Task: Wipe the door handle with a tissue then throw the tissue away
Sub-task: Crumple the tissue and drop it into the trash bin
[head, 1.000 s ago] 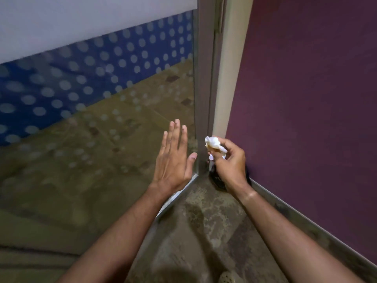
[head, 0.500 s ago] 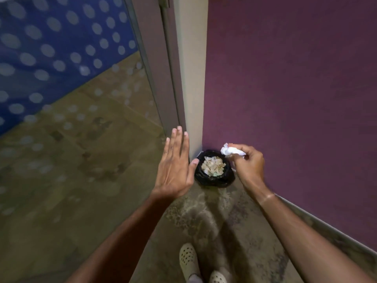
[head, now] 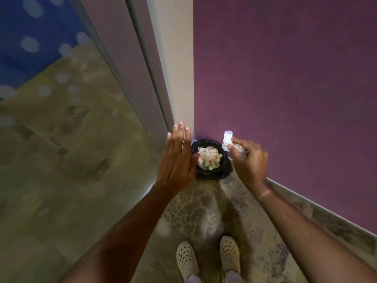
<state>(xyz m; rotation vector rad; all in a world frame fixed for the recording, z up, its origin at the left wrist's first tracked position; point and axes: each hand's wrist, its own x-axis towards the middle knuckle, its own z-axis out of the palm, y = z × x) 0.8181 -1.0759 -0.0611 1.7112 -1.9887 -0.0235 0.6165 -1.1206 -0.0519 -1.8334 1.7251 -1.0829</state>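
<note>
A small bin with a black bag (head: 223, 170) stands on the floor in the corner, filled with crumpled paper scraps (head: 209, 159). My right hand (head: 250, 162) hovers at the bin's right edge, fingers pinched on a crumpled white tissue (head: 228, 139) that sticks up above them. My left hand (head: 177, 158) is flat with its fingers together and straight, held beside the bin's left edge and holding nothing. No door handle is in view.
A glass door panel (head: 71, 139) with a grey metal frame (head: 142, 68) stands on the left. A purple wall (head: 285, 88) with a grey skirting (head: 326, 215) closes the right. My feet in pale perforated clogs (head: 187, 260) stand on the mottled floor.
The view has tipped down, so the bin and both feet now show. Both hands have come closer to the bin, the right one still holding the tissue.
</note>
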